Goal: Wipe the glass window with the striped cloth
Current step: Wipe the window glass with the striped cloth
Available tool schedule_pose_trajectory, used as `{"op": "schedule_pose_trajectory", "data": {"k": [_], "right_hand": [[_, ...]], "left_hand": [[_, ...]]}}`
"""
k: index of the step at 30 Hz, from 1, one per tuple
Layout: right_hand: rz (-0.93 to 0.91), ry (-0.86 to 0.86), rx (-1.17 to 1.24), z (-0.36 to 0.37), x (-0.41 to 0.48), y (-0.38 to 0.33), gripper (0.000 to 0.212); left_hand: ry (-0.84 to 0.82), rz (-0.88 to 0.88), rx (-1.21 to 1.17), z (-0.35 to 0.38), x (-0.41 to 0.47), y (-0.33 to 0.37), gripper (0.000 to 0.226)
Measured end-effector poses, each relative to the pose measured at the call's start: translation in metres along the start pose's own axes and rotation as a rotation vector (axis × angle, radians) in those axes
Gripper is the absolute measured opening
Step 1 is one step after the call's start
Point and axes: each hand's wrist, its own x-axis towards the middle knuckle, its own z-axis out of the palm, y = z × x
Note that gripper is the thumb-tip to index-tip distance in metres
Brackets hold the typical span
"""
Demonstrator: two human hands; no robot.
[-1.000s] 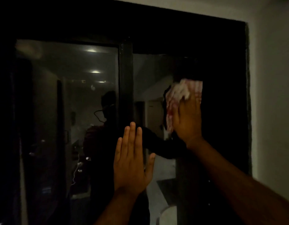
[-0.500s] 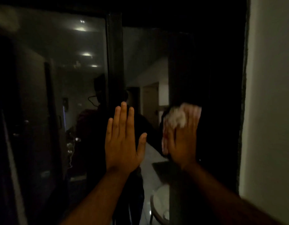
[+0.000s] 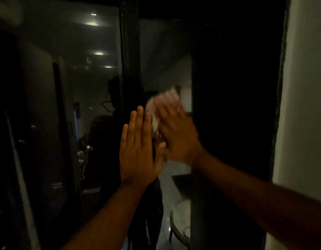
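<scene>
A dim, dark scene seen from a head-worn camera. The largest thing is a glass window (image 3: pixel 165 60) filling most of the view: smooth, glossy panes that mirror a room. 1 dark upright frame bar (image 3: pixel 130 51) splits it into 2 visible panes, left and right. In the left pane, 3 ceiling lights (image 3: pixel 98 53) show as soft reflected glows, and a shadowy reflection of a person (image 3: pixel 109 141) stands just left of the bar. At the far right edge runs 1 pale, matte plaster wall (image 3: pixel 305 105), flat and plain, meeting the window's dark outer frame.

Low in the right pane, a round, pale table with a curved rim (image 3: pixel 179 222) is visible; whether it is reflected or beyond the glass cannot be told.

2 bare forearms rise from the bottom of the view. The left hand (image 3: pixel 138 150) lies flat and open against the window at the frame bar, its fingers (image 3: pixel 139 123) straight, close together and pointing up, holding nothing. The right hand (image 3: pixel 177 134), blurred by motion, is just beside it on the right pane, palm spread over the cloth (image 3: pixel 165 103) and pressing it to the glass. The cloth is soft, crumpled, white with faint pinkish stripes, bunching out above and to the left of the right hand, touching the glass near the middle of the window.
</scene>
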Motion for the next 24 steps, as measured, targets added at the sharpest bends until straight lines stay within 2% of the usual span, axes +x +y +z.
{"op": "schedule_pose_trajectory", "data": {"k": [2,4,9,11,13,15,17,19,21,22,24], "right_hand": [[-0.039,-0.110,0.008,0.020,-0.074,-0.031,0.097],[-0.060,-0.180,-0.052,0.037,-0.136,-0.051,0.089],[0.048,-0.063,-0.022,0.055,-0.155,-0.061,0.073],[0.244,0.001,-0.027,0.060,-0.136,-0.070,0.080],[0.551,0.146,0.012,0.057,-0.103,-0.073,0.081],[0.824,0.367,0.238,0.045,-0.054,-0.069,0.070],[0.969,0.598,0.587,0.026,-0.003,-0.065,0.066],[0.898,0.684,0.751,0.004,0.043,-0.078,0.069],[0.718,0.671,0.692,-0.008,0.082,-0.102,0.053],[0.621,0.608,0.659,-0.011,0.099,-0.115,0.052],[0.453,0.419,0.535,-0.015,0.126,-0.140,0.065]], "left_hand": [[0.004,0.002,0.018,0.002,-0.001,-0.002,0.079],[0.013,0.005,0.029,0.003,0.000,-0.002,0.078],[-0.037,-0.009,0.106,0.000,0.004,0.004,0.080],[-0.072,-0.005,0.107,-0.008,0.004,0.006,0.079],[-0.103,0.020,0.086,-0.019,0.005,0.005,0.080],[-0.136,0.083,0.063,-0.037,0.008,-0.003,0.077],[-0.168,0.170,0.057,-0.060,0.007,-0.020,0.074],[-0.145,0.182,0.105,-0.092,0.006,-0.049,0.071],[-0.064,0.053,0.211,-0.129,0.006,-0.086,0.073],[-0.021,-0.046,0.279,-0.146,0.007,-0.104,0.075],[0.048,-0.216,0.430,-0.182,0.011,-0.141,0.076]]}}
